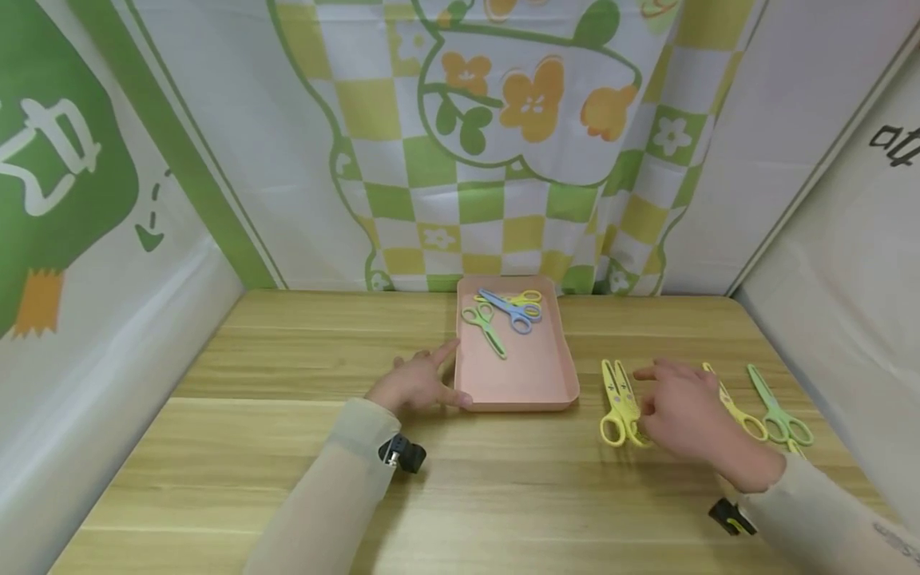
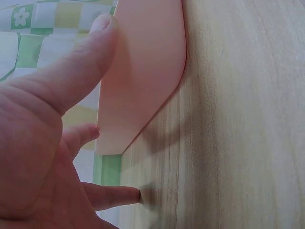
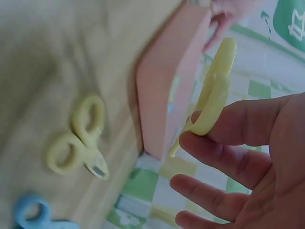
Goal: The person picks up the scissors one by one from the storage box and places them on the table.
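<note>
My right hand (image 1: 679,411) pinches a pair of yellow scissors (image 1: 620,403) by a handle loop between thumb and forefinger; the other fingers are spread. In the right wrist view those scissors (image 3: 214,102) have their handles toward me. My left hand (image 1: 417,383) rests with straight, spread fingers at the near left corner of a pink tray (image 1: 517,383); in the left wrist view its thumb (image 2: 90,57) lies along the tray's wall (image 2: 147,57). Inside the tray are green scissors (image 1: 489,334), blue scissors (image 1: 513,310) and yellow scissors (image 1: 530,295), the last partly covered by the blue.
Right of my right hand lie yellow scissors (image 1: 736,409) and green scissors (image 1: 776,407), with another yellow bit (image 1: 796,450) beneath. The right wrist view shows blue handles (image 3: 31,212) on the wooden table (image 1: 302,447). A checkered curtain (image 1: 431,200) hangs behind the tray.
</note>
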Motion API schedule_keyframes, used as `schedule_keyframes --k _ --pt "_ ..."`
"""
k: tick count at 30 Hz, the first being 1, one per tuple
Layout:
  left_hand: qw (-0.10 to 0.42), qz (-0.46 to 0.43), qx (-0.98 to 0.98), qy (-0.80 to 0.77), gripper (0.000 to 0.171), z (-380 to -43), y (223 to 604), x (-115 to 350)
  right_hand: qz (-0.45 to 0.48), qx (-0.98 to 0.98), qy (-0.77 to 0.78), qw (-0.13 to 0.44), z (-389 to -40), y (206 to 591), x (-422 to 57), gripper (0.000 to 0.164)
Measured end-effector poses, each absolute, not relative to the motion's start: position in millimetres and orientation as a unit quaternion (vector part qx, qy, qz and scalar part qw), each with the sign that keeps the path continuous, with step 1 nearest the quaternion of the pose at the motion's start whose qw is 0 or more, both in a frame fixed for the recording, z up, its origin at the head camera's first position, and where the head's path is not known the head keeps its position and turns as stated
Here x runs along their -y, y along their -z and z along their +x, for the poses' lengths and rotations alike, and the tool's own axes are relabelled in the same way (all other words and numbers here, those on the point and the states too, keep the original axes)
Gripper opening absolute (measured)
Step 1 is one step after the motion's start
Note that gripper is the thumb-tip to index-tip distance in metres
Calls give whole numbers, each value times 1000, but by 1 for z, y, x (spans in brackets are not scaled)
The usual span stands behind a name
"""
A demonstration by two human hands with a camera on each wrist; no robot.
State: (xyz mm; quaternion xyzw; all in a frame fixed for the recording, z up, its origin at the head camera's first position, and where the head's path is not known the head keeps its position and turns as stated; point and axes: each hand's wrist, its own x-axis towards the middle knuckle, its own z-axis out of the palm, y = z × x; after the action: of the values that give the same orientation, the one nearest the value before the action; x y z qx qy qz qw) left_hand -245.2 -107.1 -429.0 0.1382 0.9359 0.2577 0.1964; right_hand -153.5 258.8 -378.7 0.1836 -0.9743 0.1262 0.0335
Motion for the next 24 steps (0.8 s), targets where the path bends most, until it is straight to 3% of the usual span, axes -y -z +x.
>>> schedule_keyframes --k 10,24 --pt "198 147 -933 -262 111 -245 427 107 225 969 -100 18 -118 410 -238 36" --pt "199 138 -937 -252 110 -247 429 107 232 972 -44 12 -115 431 -220 28"
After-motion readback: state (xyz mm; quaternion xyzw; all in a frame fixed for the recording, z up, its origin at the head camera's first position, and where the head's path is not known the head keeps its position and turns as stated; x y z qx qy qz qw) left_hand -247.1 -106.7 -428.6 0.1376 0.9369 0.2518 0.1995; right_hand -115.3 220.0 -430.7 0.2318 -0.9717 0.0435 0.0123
